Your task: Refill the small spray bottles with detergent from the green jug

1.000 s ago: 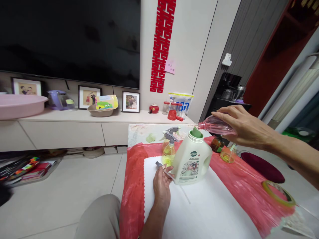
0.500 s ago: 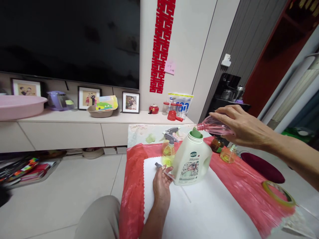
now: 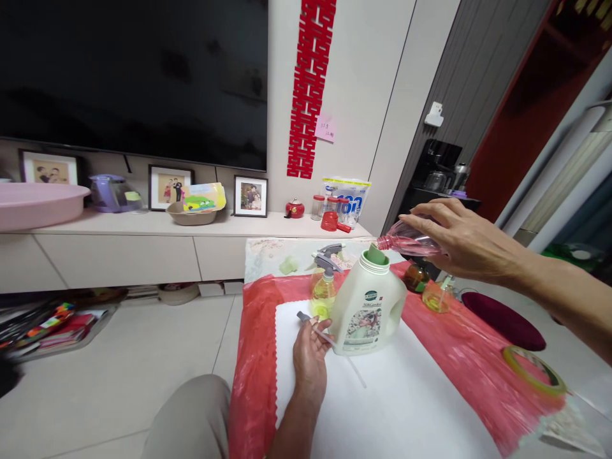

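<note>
A large pale green jug [image 3: 366, 315] stands uncapped on a white sheet [image 3: 396, 408], a green spout in its mouth. My right hand [image 3: 459, 239] grips a clear pinkish bottle [image 3: 411, 241], tipped so that its neck points left at the spout. Low at the jug's left side, my left hand [image 3: 313, 350] is palm up, its fingers curled round a grey spray-pump piece [image 3: 303, 317] with a thin tube. Another thin tube [image 3: 356, 373] shows on the sheet by the jug's base. Behind my left hand stands a spray bottle of yellow liquid [image 3: 324, 293].
Right of the jug are a brown bottle [image 3: 417, 277], a small bottle of orange-yellow liquid [image 3: 437, 296] and a tape roll [image 3: 533, 371] on red plastic [image 3: 258, 344]. Grey spray heads [image 3: 329, 252] lie behind. A low cabinet [image 3: 138, 255] runs along the wall.
My right hand and the tipped bottle have shifted very slightly left. My left hand, the pump piece and the jug look the same.
</note>
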A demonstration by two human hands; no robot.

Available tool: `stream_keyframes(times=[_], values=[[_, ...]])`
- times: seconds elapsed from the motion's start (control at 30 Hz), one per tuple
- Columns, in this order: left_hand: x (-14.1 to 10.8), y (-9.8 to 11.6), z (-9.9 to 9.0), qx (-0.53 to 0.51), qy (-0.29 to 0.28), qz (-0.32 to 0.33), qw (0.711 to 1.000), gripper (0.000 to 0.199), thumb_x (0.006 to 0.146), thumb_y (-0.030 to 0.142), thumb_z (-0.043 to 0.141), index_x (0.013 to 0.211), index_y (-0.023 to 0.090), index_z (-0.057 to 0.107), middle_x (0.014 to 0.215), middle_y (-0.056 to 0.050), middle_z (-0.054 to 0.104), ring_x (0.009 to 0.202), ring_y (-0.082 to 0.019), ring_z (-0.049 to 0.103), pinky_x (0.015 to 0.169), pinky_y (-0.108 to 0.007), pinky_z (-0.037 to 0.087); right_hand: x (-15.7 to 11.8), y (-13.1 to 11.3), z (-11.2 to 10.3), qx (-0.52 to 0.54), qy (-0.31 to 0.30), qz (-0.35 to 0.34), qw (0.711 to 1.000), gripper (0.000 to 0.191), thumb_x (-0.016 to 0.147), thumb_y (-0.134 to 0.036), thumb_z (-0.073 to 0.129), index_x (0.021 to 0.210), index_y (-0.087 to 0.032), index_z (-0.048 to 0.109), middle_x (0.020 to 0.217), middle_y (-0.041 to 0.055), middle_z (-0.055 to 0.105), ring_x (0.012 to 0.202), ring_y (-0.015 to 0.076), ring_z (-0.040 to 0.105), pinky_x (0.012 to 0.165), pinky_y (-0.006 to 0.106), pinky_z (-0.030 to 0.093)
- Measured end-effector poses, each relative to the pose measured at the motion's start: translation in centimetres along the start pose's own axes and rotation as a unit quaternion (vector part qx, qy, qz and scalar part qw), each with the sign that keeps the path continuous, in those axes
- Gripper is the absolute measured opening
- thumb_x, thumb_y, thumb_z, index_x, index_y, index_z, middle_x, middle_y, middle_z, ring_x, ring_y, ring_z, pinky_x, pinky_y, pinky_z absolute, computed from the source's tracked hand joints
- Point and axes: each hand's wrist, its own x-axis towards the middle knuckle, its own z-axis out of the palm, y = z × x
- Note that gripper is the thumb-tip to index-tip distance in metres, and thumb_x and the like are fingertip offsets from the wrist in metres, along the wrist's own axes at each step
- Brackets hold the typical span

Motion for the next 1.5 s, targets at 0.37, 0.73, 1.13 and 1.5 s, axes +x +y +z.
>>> stream_keyframes(times=[0.37, 0.73, 1.13, 1.5], values=[[0.2, -0.1, 0.0, -0.002, 0.0, 0.0, 1.0, 0.043, 0.073, 0.043, 0.077, 0.101, 0.014, 0.063, 0.088, -0.012, 0.076, 0.065, -0.017, 0.066, 0.069, -0.031, 0.051, 0.4, 0.0, 0.4, -0.03, 0.023, -0.034, 0.999, 0.068, 0.081, -0.017, 0.055, 0.149, -0.018, 0.045, 0.136, 0.0132, 0.051, 0.123, 0.0325, 0.048, 0.099, 0.047, 0.05], [0.0, -0.1, -0.1, -0.005, -0.003, 0.001, 1.0, 0.04, 0.074, 0.041, 0.077, 0.1, 0.014, 0.063, 0.088, -0.011, 0.077, 0.063, -0.016, 0.066, 0.069, -0.03, 0.052, 1.0, -0.8, -0.4, -0.044, 0.018, -0.034, 0.998, 0.066, 0.082, -0.013, 0.052, 0.148, -0.017, 0.049, 0.136, 0.0138, 0.051, 0.124, 0.0333, 0.048, 0.097, 0.047, 0.051], [-0.1, 0.1, 0.2, -0.007, 0.002, -0.004, 1.0, 0.037, 0.077, 0.04, 0.074, 0.101, 0.014, 0.063, 0.087, -0.011, 0.076, 0.063, -0.016, 0.066, 0.068, -0.03, 0.051, 1.2, -0.7, -0.7, -0.082, 0.018, -0.049, 0.995, 0.061, 0.089, -0.016, 0.051, 0.149, -0.023, 0.045, 0.139, 0.0117, 0.052, 0.126, 0.032, 0.048, 0.089, 0.042, 0.05], [-0.3, 0.3, 0.2, -0.011, 0.009, -0.009, 1.0, 0.032, 0.079, 0.036, 0.072, 0.101, 0.014, 0.063, 0.089, -0.012, 0.076, 0.064, -0.016, 0.066, 0.069, -0.03, 0.051, 1.1, -0.9, -0.7, -0.112, 0.024, -0.052, 0.992, 0.069, 0.085, -0.015, 0.055, 0.151, -0.024, 0.04, 0.139, 0.0108, 0.051, 0.128, 0.0312, 0.046, 0.091, 0.041, 0.049]])
